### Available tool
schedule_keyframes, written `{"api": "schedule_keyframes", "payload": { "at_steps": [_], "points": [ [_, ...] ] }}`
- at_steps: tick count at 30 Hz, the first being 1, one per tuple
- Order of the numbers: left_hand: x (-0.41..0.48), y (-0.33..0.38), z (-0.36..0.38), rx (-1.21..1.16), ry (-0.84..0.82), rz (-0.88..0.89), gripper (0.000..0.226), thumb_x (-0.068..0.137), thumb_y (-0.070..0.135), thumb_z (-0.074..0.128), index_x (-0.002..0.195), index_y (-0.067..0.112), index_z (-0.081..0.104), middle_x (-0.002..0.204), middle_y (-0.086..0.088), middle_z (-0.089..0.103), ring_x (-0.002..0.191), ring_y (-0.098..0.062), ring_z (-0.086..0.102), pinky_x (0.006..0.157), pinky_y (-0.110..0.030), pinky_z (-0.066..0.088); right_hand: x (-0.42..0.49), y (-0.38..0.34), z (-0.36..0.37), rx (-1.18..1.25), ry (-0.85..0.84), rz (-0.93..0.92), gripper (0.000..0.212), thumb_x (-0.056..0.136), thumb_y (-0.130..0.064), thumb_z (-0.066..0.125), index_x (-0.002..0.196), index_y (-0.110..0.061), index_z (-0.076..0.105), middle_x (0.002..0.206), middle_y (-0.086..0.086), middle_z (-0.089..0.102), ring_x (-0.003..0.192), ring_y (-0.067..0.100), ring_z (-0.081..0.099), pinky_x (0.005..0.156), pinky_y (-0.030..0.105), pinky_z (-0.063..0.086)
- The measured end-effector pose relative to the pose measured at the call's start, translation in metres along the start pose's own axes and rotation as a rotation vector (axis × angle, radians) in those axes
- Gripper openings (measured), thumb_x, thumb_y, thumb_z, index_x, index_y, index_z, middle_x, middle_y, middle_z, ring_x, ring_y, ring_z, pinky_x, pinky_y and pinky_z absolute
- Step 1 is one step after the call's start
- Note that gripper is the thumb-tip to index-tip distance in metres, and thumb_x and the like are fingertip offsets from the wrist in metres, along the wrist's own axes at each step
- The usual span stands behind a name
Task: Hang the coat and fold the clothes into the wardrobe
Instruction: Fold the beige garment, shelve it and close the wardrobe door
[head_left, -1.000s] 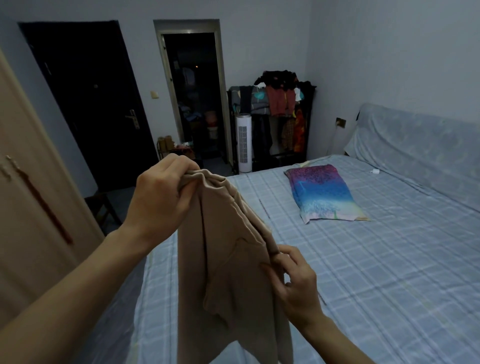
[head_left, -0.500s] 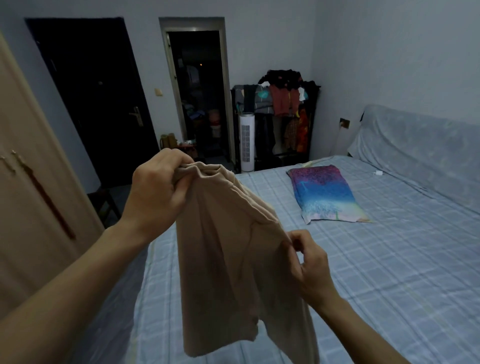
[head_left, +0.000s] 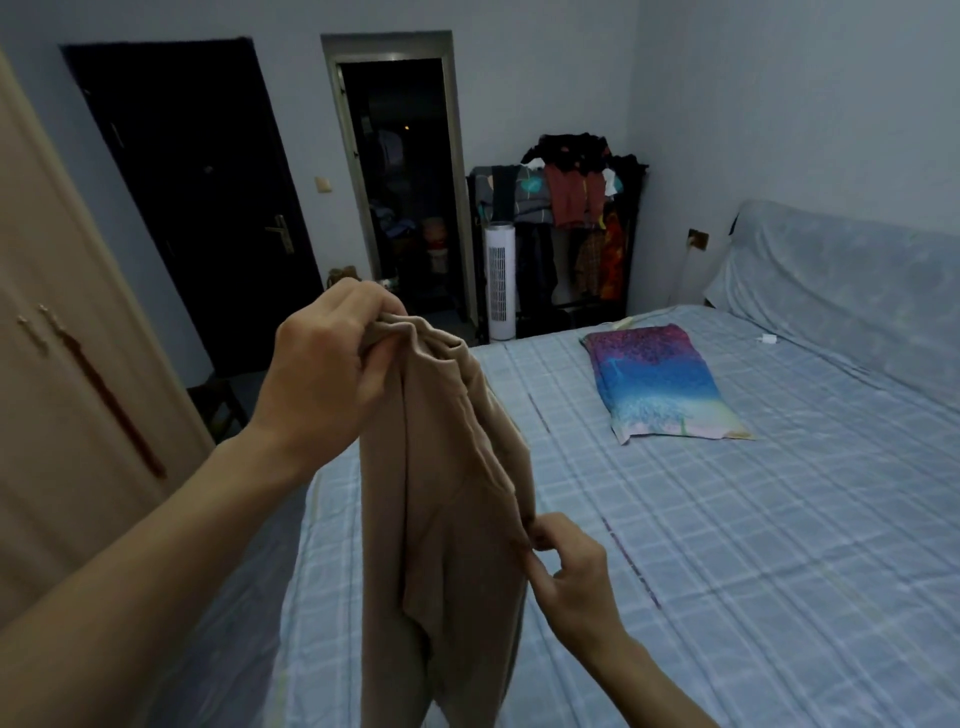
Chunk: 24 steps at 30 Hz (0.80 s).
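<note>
A beige garment (head_left: 447, 519) hangs in front of me over the near left part of the bed. My left hand (head_left: 332, 384) grips its bunched top edge and holds it up. Lower down, my right hand (head_left: 571, 571) pinches the garment's right edge between thumb and fingers. The cloth falls in long folds past the bottom of the view. The beige wardrobe (head_left: 57, 364) stands at the left with its doors closed.
The bed (head_left: 753, 545) has a blue checked sheet, with a colourful pillow (head_left: 660, 384) on it. A loaded clothes rack (head_left: 566, 208) and a white tower fan (head_left: 500, 280) stand at the far wall. A dark door (head_left: 197, 208) and an open doorway (head_left: 405, 182) lie beyond.
My right hand has slid down the garment's right edge and the cloth has narrowed into longer folds. The left hand keeps holding the top.
</note>
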<state>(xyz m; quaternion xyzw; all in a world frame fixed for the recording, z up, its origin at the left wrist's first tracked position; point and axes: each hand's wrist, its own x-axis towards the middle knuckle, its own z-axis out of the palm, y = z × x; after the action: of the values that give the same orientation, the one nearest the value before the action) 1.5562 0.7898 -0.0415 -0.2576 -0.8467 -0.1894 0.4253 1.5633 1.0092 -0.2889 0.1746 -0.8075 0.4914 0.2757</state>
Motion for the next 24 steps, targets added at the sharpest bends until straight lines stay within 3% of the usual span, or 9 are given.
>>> {"api": "schedule_keyframes", "payload": {
  "at_steps": [5,9,13,19,21,24],
  "points": [
    [-0.006,-0.011,-0.009,0.021,0.006,-0.043,0.011,0.086,-0.004,0.067,0.092,0.005,0.066,0.088,-0.002,0.061,0.078,-0.007,0.052,0.075,-0.005,0.036,0.015,0.004,-0.015,0.013,0.067,0.031,0.028,0.079,0.007,0.07,0.086,-0.018,0.061,0.08,-0.011,0.061,0.075,0.005,0.063,0.069,0.018,0.05],
    [-0.011,-0.018,-0.013,-0.012,-0.002,-0.084,0.012,0.086,-0.005,0.066,0.092,0.005,0.066,0.087,-0.002,0.062,0.077,-0.006,0.051,0.073,-0.005,0.036,0.03,0.009,-0.034,0.009,0.046,0.055,0.04,0.079,0.01,0.065,0.106,-0.02,0.06,0.088,-0.006,0.064,0.08,0.007,0.064,0.074,0.018,0.051],
    [-0.015,-0.017,-0.01,-0.086,-0.043,-0.084,0.009,0.088,-0.001,0.067,0.092,0.006,0.066,0.085,-0.001,0.062,0.074,-0.006,0.054,0.069,-0.006,0.037,0.045,0.022,-0.044,-0.119,-0.045,-0.016,0.027,0.076,0.001,0.055,0.085,-0.023,0.061,0.082,-0.01,0.057,0.079,0.007,0.058,0.069,0.022,0.048],
    [-0.024,-0.026,-0.013,-0.2,-0.109,-0.191,0.013,0.089,0.003,0.068,0.096,0.014,0.071,0.08,0.007,0.067,0.076,-0.002,0.062,0.062,-0.005,0.039,0.057,0.019,-0.073,-0.118,0.009,0.088,0.018,0.088,-0.011,0.055,0.085,-0.028,0.06,0.079,-0.015,0.063,0.073,0.003,0.061,0.063,0.012,0.043],
    [-0.031,-0.031,-0.014,-0.26,-0.118,-0.23,0.015,0.09,0.006,0.068,0.094,0.02,0.073,0.078,0.005,0.069,0.073,-0.008,0.064,0.058,-0.011,0.043,0.059,0.014,-0.086,-0.142,0.002,0.075,0.018,0.093,-0.005,0.059,0.087,-0.022,0.062,0.076,-0.014,0.063,0.071,0.001,0.059,0.062,0.01,0.039],
    [-0.043,-0.037,-0.014,-0.39,-0.129,-0.269,0.014,0.091,0.01,0.068,0.092,0.023,0.073,0.075,-0.003,0.069,0.067,-0.024,0.065,0.057,-0.039,0.053,0.057,0.009,-0.102,-0.181,0.003,0.07,0.017,0.093,-0.004,0.061,0.089,-0.02,0.063,0.079,-0.012,0.064,0.073,0.003,0.059,0.063,0.009,0.039]
  ]
}}
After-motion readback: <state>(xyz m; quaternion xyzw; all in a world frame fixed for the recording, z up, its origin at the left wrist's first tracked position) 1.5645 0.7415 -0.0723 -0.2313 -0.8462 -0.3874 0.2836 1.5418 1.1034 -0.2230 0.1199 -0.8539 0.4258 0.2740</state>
